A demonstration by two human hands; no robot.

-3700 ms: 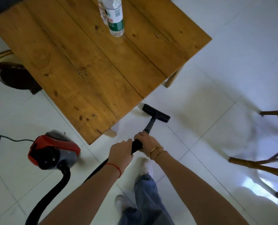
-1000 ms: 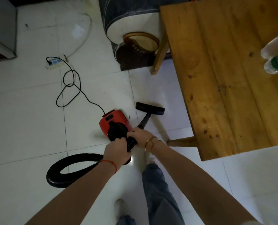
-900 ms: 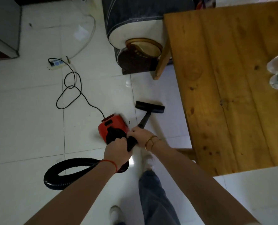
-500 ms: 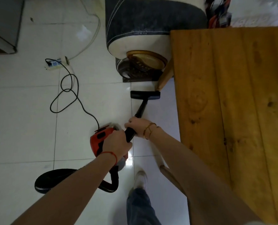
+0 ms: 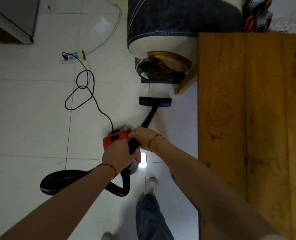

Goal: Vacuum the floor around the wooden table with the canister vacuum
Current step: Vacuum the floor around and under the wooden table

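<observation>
Here both hands grip wand point(image 5: 149, 117): right hand point(image 5: 144, 136) ahead, left hand point(image 5: 117, 155) behind. Nozzle point(image 5: 155, 102) on floor point(image 5: 31, 118) beside table point(image 5: 247, 118) leg; canister point(image 5: 117, 137) under hands.

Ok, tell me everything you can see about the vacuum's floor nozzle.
The floor nozzle is a flat, wide black bar, plastic by its look, lying on the white tiled floor. It sits crosswise at the end of a slim black wand that slants back to the right hand. It lies just before the wooden table's leg, near the sofa's base.
</observation>
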